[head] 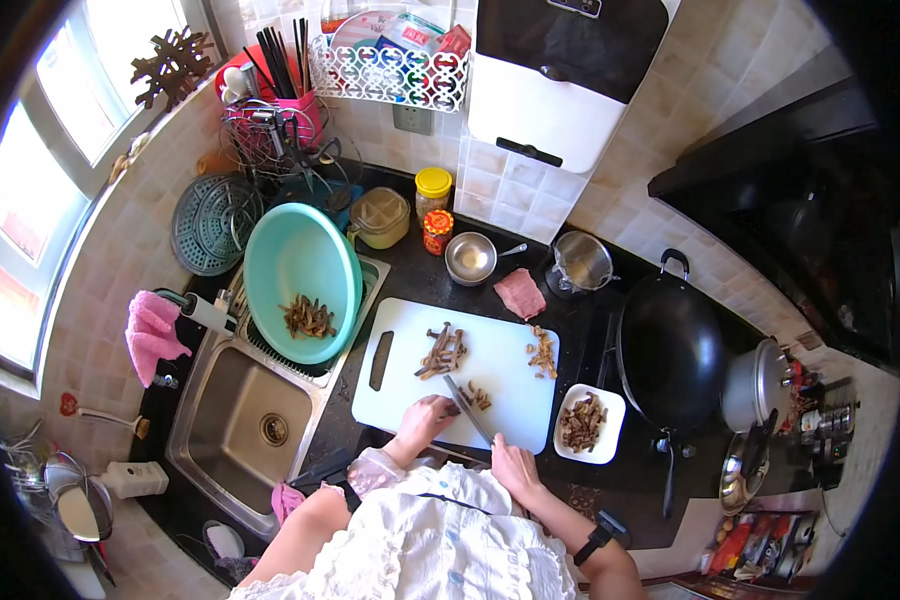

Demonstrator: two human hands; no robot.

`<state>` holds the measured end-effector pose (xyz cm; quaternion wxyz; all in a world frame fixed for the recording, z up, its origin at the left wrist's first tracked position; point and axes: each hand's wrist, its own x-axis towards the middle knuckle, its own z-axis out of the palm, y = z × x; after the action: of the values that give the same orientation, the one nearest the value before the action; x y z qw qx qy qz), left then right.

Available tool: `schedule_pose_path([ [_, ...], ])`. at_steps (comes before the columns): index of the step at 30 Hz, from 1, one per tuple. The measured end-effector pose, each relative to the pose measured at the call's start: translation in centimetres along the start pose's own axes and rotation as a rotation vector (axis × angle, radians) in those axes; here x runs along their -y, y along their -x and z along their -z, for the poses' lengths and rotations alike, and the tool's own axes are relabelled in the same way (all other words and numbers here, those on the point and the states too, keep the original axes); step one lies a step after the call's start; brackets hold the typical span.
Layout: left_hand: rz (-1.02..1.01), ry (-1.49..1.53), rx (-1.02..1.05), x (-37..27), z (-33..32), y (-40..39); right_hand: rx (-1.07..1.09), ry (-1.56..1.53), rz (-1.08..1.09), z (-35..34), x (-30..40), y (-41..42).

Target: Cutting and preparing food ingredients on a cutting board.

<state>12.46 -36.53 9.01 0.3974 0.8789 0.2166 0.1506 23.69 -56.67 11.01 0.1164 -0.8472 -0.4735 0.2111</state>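
My right hand (514,469) is closed on the handle of a kitchen knife (469,412), whose blade lies over the lower part of a white cutting board (390,322). Beside the blade, my left hand (424,420) presses dark brown mushroom pieces against the board. Cut bits (479,395) lie just right of the knife tip. Farther up the board is a pile of long-stemmed brown mushrooms (442,350). Paler chopped pieces (542,352) sit along the right edge. A white square bowl (619,420) of cut brown pieces stands right of the board.
A turquoise basin (259,262) with brown pieces rests over the steel sink (232,397) at left. Behind the board are a metal bowl (471,259), a piece of raw meat (520,293) and jars (433,191). A black wok (667,352) and a lidded pot (754,386) stand right.
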Motion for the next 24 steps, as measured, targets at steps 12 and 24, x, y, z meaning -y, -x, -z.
schedule_pose_path([
  [12, 0.124, -0.085, 0.056, 2.0, 0.6, 2.2, 0.071, 0.070, 0.087, 0.0, -0.4, 2.4],
  [24, 0.100, -0.119, 0.064, 1.8, -0.2, 1.7, -0.024, 0.018, 0.109, -1.4, 0.2, 0.1],
])
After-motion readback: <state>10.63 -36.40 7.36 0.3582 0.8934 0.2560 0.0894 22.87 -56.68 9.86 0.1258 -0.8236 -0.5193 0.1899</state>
